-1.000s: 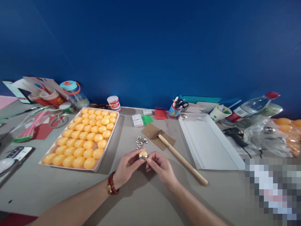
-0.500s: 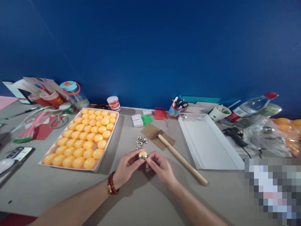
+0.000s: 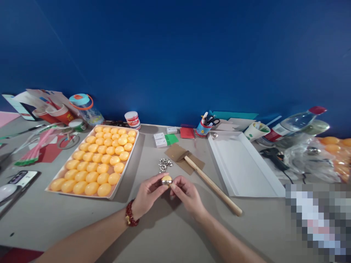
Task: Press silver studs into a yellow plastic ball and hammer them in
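Note:
An orange ping-pong ball [image 3: 166,178] with a shiny silver band across its front is held up between both hands, above the grey table. My left hand [image 3: 148,193] grips it from the left, thumb in front and fingers behind. My right hand [image 3: 186,193] is closed, its thumb and fingertips pinched at the ball's right edge by the end of the band. Just behind the hands lies a small heap of silver pieces [image 3: 165,164]. To the left, a shallow white box [image 3: 113,190] holds rows of orange balls [image 3: 102,179].
A hammer [image 3: 214,184] rests on brown sandpaper-like sheets [image 3: 175,152] to the right. Beyond it are a white tray [image 3: 246,168] with a silver piece, a black glue gun [image 3: 274,159] and a bottle [image 3: 290,124]. Small white boxes [image 3: 160,140] and a pen cup [image 3: 203,129] stand behind.
Hardly anything differs. Both hands keep their places, and the ball with its silver band has turned very slightly at most.

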`<action>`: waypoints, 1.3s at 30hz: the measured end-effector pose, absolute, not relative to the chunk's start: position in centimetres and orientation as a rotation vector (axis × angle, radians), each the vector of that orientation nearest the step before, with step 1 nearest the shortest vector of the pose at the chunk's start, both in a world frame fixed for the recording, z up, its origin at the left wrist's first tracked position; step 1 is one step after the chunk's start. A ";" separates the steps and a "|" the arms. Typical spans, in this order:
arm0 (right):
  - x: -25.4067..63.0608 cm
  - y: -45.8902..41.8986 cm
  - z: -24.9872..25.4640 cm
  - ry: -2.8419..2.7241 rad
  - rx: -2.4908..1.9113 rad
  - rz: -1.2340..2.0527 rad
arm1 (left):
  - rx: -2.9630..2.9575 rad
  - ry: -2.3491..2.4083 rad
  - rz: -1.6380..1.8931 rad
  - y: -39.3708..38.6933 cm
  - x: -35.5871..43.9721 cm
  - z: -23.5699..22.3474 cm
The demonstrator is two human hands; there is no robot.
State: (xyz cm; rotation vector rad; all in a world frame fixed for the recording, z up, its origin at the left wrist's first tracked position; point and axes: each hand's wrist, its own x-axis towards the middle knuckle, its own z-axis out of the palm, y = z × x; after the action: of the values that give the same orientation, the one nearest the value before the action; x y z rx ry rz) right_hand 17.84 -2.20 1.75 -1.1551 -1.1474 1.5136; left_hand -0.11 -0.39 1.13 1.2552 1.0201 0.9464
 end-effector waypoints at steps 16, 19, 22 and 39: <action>17.7 -2.3 1.8 -1.172 -1.195 1.461 | 1.290 1.013 0.953 -0.4 -0.2 0.8; 17.6 -2.3 1.9 -1.180 -1.194 1.453 | 1.304 1.013 0.948 -0.4 -0.3 0.9; 17.6 -2.3 1.9 -1.184 -1.199 1.441 | 1.293 1.004 0.948 -0.5 -0.2 0.9; 17.7 -2.3 1.4 -1.159 -1.141 1.500 | 1.446 0.858 0.896 -0.1 -0.6 0.7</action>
State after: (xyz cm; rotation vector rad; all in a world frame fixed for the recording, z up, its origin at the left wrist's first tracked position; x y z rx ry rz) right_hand 17.74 -2.33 1.36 -1.1412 -1.1589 1.4998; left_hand -0.62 -0.06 0.66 1.4460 0.8585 0.8958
